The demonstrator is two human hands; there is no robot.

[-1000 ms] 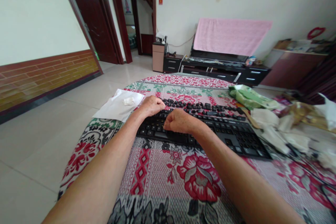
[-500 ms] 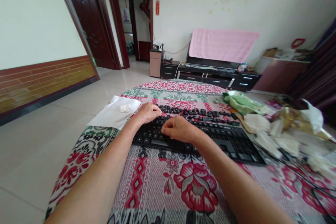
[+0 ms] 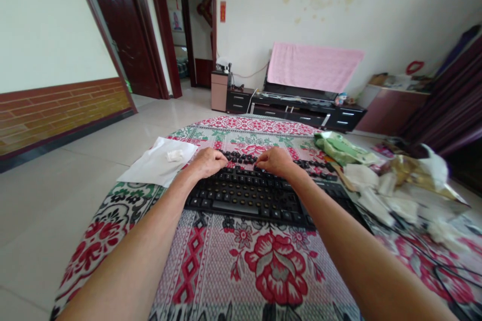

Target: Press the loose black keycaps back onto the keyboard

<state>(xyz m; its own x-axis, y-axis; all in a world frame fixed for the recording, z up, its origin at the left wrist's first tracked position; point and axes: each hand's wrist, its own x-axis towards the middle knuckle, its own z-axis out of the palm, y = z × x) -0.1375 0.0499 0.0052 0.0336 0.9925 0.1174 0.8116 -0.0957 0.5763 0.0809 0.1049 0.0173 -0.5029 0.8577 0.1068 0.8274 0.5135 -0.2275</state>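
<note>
A black keyboard lies across the patterned cloth, many of its key positions bare and several keys still seated along its front row. Behind it runs a strip of loose black keycaps. My left hand is over the keyboard's back left part, thumb and fingers pinched together; anything between them is too small to make out. Over the keyboard's back edge, close to the loose keycaps, my right hand has its fingertips pinched together and pointing left. Whether a keycap is in that pinch is hidden.
A white paper sheet with a small crumpled tissue lies left of the keyboard. On the right are a green bag, crumpled white and gold packaging and a black cable. The table has a rounded far edge.
My right hand has moved from the middle of the keyboard back and to the right, to the loose keycaps. My left hand stays nearly in place. The view has shifted slightly.
</note>
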